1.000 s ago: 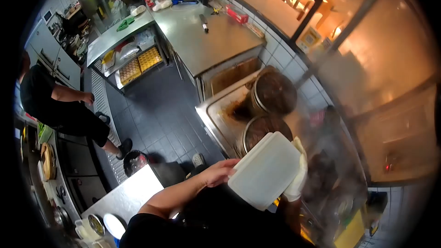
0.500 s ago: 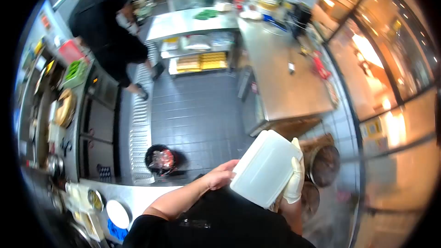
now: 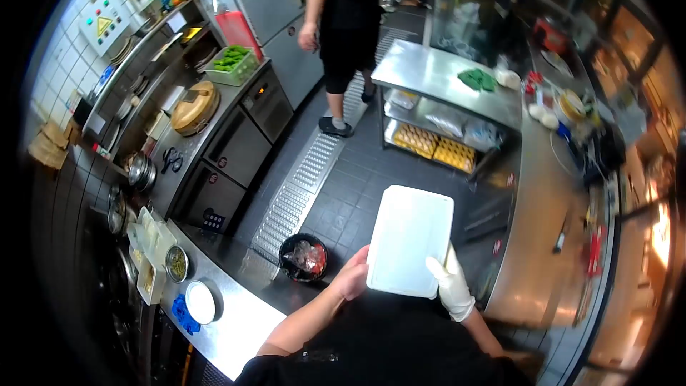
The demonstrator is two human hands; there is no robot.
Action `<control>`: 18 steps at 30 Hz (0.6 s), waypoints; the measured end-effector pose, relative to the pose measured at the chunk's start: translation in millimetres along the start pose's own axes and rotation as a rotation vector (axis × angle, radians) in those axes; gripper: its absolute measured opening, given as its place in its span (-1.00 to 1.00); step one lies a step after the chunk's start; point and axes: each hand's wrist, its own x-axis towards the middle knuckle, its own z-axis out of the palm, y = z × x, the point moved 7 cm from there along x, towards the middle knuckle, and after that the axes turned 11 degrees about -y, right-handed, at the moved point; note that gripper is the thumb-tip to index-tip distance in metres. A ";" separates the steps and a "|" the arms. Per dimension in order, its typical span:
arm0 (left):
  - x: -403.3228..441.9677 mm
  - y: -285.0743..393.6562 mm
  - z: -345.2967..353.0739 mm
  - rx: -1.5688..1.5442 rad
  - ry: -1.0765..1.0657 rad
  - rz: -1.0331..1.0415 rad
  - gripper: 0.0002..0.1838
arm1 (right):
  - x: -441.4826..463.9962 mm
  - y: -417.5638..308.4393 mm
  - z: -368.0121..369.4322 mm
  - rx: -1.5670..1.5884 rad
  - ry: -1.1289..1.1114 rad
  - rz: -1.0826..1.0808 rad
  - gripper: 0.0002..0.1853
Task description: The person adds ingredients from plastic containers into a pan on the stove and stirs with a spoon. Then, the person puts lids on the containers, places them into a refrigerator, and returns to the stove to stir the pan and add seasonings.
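Note:
A white rectangular plastic container with a pale lid [image 3: 411,239] is held in front of my body, its flat top facing up. My bare left hand [image 3: 351,275] grips its left edge, with the fingers partly hidden beneath. On the right side, my right hand [image 3: 453,287] in a white glove clasps the container, thumb lying on top and the other fingers out of sight along the far edge. What is inside the container cannot be seen.
At lower left, a steel counter [image 3: 246,322] bears a white bowl [image 3: 201,302]. A black bin [image 3: 303,257] stands on the floor. Another person [image 3: 346,36] is near the fridge. A steel worktop [image 3: 532,243], with a knife [image 3: 563,232], runs along the right.
My view has swung left, bringing more of the left counter into sight. The container stays in both hands and now sits more upright in view. The other person has turned and stepped away.

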 end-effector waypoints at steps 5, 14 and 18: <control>69.3 56.5 -28.4 -0.082 0.134 0.156 -0.24 | 133.7 -28.1 -26.2 -0.121 -0.218 0.015 -0.25; 148.9 139.6 -86.3 -0.149 0.247 0.230 -0.17 | 308.6 -41.0 -24.6 -0.213 -0.387 0.132 -0.36; 195.5 189.1 -137.2 -0.050 0.204 0.099 -0.14 | 380.9 -37.4 -19.0 -0.158 -0.300 0.125 -0.40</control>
